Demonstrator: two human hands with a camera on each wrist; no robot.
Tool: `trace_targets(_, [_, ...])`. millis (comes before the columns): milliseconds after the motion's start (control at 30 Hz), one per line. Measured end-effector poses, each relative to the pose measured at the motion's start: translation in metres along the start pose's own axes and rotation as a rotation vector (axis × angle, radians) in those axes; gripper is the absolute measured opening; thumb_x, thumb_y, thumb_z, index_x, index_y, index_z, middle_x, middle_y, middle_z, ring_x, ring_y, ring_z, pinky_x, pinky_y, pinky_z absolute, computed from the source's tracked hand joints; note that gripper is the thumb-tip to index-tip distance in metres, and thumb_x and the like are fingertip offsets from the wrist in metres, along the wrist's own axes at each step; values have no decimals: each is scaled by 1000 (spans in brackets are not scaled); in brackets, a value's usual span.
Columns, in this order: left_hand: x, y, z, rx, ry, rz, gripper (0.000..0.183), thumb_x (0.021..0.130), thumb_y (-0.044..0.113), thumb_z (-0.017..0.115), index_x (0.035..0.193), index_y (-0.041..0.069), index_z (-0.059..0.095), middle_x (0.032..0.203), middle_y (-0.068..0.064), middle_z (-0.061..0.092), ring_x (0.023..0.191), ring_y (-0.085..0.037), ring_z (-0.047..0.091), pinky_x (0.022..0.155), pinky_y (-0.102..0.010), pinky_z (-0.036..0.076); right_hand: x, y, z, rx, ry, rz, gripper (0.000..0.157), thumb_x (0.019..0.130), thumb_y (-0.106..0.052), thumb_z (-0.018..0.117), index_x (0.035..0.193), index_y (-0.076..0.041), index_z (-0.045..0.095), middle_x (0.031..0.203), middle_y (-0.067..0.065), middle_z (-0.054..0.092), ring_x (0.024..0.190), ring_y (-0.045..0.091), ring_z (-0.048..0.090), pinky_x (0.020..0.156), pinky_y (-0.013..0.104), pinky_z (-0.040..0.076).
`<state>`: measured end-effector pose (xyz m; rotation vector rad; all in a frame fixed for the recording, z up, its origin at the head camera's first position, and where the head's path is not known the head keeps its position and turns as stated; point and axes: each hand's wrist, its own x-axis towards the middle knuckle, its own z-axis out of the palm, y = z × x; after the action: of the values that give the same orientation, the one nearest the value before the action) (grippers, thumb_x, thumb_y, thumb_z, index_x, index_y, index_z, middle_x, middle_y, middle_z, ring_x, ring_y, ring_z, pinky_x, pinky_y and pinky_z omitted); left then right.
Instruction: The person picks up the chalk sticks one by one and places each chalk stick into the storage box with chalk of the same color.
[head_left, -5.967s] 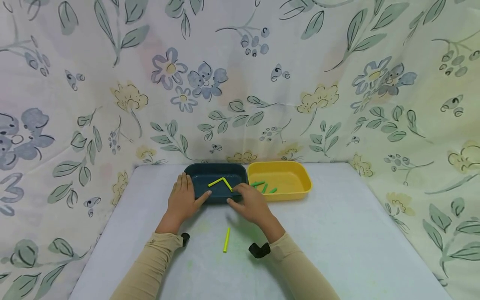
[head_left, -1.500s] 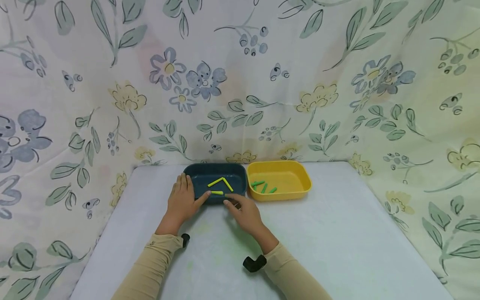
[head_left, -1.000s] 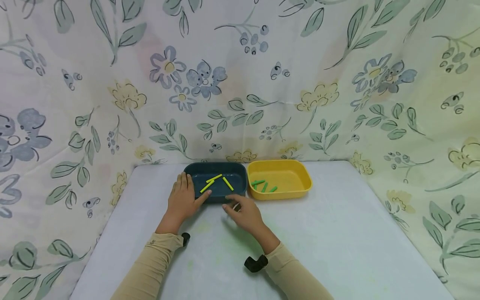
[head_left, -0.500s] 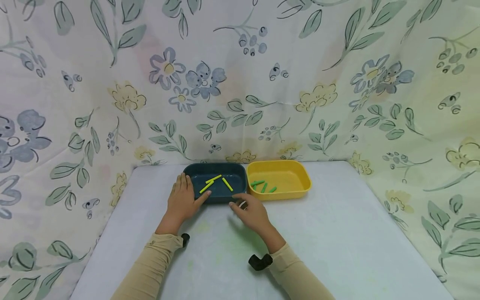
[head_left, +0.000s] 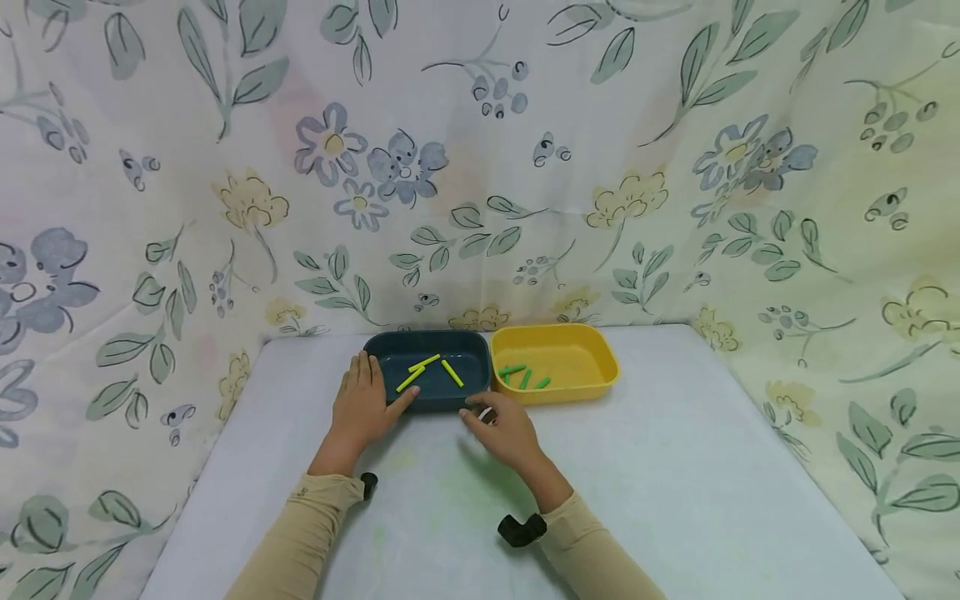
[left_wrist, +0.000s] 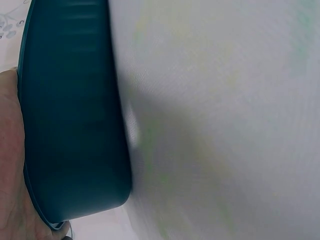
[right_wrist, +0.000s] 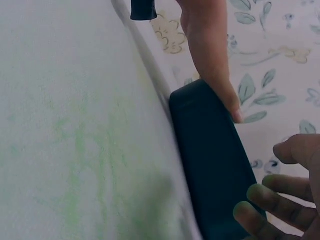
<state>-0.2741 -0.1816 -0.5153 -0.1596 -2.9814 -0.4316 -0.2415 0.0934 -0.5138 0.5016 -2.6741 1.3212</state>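
Three yellow chalk sticks [head_left: 452, 373] lie in the dark blue tray [head_left: 467, 347]; two touch or overlap at its left, the third slants apart to their right. My left hand [head_left: 362, 408] rests against the tray's left end, fingers extended along that rim and thumb over the front rim. At the front right corner is my right hand [head_left: 506, 429], fingers loosely bent with nothing between them. Green dust marks its fingertips [right_wrist: 257, 192] in the right wrist view, and they are at the tray's outer wall; contact is unclear.
A yellow tray [head_left: 577, 367] adjoins the blue one on the right, with several green chalk pieces [head_left: 526, 380] at its left side. White cloth [head_left: 675, 467] with faint green and yellow smudges covers the table. A floral curtain [head_left: 480, 167] hangs behind.
The yellow chalk stick that lay on the table now lies in the blue tray, let go by my right hand. Another stick there has shifted. My right hand has since moved slightly right; the left stays.
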Motion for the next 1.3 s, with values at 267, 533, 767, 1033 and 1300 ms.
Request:
trace_targets(267, [4, -2, 1, -3, 19, 18, 114, 102, 76, 46, 163, -15, 17, 173, -36, 10, 162, -52, 13, 132, -63, 17, 2, -5, -2, -9, 8, -27, 33, 101, -34, 74, 120, -8, 79, 101, -2, 77, 84, 12, 71, 75, 28, 59])
trace_targets(533, [3, -2, -2, -28, 38, 19, 112, 102, 73, 49, 163, -15, 16, 173, -36, 9, 162, -52, 12, 132, -64, 17, 3, -5, -4, -21, 16, -50, 33, 101, -36, 74, 121, -10, 78, 102, -3, 77, 85, 11, 72, 77, 29, 60])
trace_targets(767, [0, -3, 4, -10, 39, 23, 112, 102, 73, 50, 165, -11, 14, 173, -36, 11, 162, -52, 10, 131, -64, 18, 2, -4, -10, -79, 13, -83, 30, 101, -37, 73, 118, -12, 79, 106, -3, 76, 99, 22, 73, 83, 39, 60])
trace_targets(1033, [-4, -2, 5, -34, 44, 18, 110, 102, 74, 48, 166, -9, 15, 173, -36, 11, 162, -52, 9, 131, -65, 17, -2, -1, -24, -122, 51, -103, 26, 99, -35, 76, 117, -16, 80, 114, -1, 76, 114, 23, 68, 96, 50, 57])
trace_targets(1300, [0, -2, 6, -35, 39, 17, 109, 102, 75, 46, 168, -6, 12, 174, -34, 7, 162, -53, 6, 131, -66, 17, -10, 27, -48, -202, 43, -269, 28, 95, -29, 82, 120, -18, 79, 118, -1, 71, 112, 19, 62, 96, 44, 56])
